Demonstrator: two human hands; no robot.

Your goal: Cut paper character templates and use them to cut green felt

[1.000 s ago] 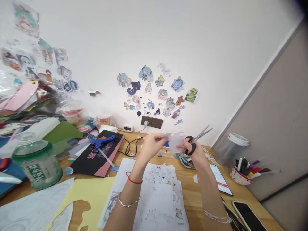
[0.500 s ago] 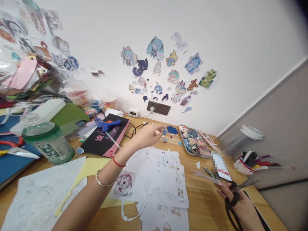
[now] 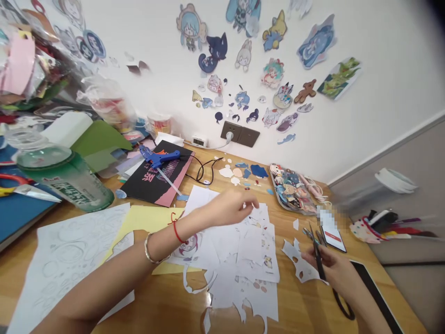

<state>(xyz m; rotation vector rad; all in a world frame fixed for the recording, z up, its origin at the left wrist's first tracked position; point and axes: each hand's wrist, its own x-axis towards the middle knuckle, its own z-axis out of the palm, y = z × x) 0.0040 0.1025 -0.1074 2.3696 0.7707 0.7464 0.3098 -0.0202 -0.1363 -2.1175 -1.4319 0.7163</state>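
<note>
My left hand point(image 3: 234, 207) hovers over a stack of white cut-out sheets point(image 3: 222, 246), its fingers curled together; whatever is in them, if anything, is hidden. Black-handled scissors point(image 3: 318, 257) are in my right hand point(image 3: 335, 269), blades pointing away from me. Beside the right fingers is a white paper scrap point(image 3: 301, 266) with holes cut in it; I cannot tell whether the fingers pinch it or it lies on the wood. Small cut pieces, among them a dark blue piece point(image 3: 259, 171), lie beyond my left hand.
A blue glue gun point(image 3: 160, 157) lies on a black folder point(image 3: 149, 178). At left stand a green bottle point(image 3: 69, 176) and piled craft paper. A sticker-filled tray point(image 3: 290, 190), a phone point(image 3: 332, 232) and a pen holder point(image 3: 365, 229) are at right. Cut-out characters cover the wall.
My left hand has drawn back from the small blue pieces to above the white sheets. In my right hand the scissors have swung from pointing right to pointing away. The view has tilted down.
</note>
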